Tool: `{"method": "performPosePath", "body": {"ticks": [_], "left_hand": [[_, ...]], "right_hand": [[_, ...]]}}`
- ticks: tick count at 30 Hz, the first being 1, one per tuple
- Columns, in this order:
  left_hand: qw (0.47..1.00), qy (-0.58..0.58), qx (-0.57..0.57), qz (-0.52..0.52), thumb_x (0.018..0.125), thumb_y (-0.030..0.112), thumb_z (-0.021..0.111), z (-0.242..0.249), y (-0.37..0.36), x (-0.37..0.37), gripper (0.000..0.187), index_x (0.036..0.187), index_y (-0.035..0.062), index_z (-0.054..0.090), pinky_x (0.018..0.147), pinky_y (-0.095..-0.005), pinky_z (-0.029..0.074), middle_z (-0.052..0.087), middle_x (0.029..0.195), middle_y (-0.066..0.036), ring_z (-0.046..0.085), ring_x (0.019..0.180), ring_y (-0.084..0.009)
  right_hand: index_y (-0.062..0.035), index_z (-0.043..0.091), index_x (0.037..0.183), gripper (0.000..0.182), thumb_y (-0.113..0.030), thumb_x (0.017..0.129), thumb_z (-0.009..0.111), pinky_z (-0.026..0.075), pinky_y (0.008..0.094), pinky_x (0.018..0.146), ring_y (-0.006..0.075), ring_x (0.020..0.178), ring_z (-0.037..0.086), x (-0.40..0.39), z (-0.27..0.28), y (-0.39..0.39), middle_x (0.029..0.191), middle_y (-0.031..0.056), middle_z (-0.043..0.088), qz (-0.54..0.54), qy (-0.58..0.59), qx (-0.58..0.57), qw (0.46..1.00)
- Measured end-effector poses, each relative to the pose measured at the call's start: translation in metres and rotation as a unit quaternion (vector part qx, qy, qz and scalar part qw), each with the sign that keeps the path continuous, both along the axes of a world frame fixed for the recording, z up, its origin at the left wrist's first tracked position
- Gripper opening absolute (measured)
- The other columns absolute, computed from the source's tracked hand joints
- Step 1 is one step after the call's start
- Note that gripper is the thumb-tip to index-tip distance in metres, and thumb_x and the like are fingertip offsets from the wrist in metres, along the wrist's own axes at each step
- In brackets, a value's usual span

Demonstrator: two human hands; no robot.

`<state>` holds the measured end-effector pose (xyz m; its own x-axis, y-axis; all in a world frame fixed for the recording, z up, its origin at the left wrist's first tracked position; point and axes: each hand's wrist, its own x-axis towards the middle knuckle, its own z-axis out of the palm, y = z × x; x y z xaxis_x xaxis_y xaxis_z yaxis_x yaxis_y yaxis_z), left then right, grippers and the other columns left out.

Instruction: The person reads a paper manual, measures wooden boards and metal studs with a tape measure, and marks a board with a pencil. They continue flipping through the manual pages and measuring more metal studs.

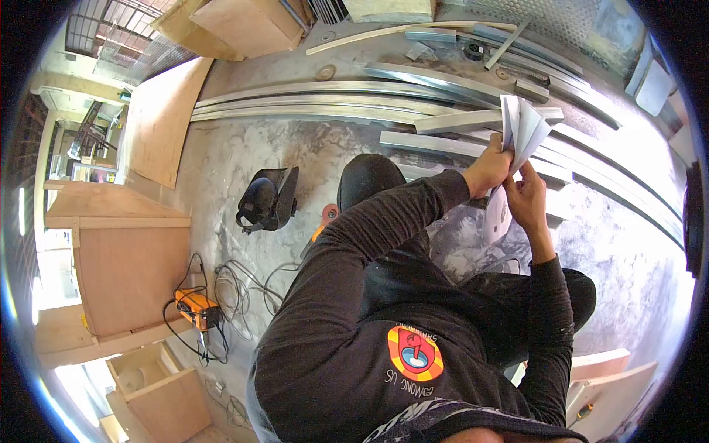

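Note:
Several white sheets, apparently paper (526,133), fan out upward from between my two hands; a paler part hangs below them. My left hand (487,170) is closed around the left edge of the sheets. On their lower right side, my right hand (526,198) pinches them between thumb and fingers. Both hands are held over the floor beyond my bent legs. Metal square tubes (436,144) lie just behind the sheets. Whatever is printed on the sheets cannot be read.
A black welding mask (268,199) lies on the concrete floor, left of my knee. Further left stands an orange welding machine (196,308) with loose cables (235,284). Wooden cabinets (133,273) line the left side. Long metal bars (310,111) stretch across the floor ahead.

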<state>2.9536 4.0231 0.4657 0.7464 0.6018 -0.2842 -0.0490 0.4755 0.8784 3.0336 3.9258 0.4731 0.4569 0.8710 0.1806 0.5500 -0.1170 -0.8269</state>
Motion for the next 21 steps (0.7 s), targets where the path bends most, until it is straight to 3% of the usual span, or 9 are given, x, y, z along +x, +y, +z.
{"method": "performPosePath", "body": {"ticks": [21], "left_hand": [[1.000, 0.006, 0.020, 0.006, 0.099, 0.018, 0.035, 0.0020, 0.0000, -0.0009, 0.027, 0.124, 0.0062, 0.038, 0.089, -0.0356, 0.044, 0.053, 0.117, -0.014, 0.053, 0.105, -0.0229]], "right_hand": [[-0.0061, 0.058, 0.115, 0.035, -0.019, 0.083, 0.065, 0.032, 0.0281, 0.042, 0.0081, 0.040, 0.041, 0.0005, 0.0009, 0.0002, 0.051, 0.0079, 0.049, 0.003, -0.004, -0.022, 1.000]]}}
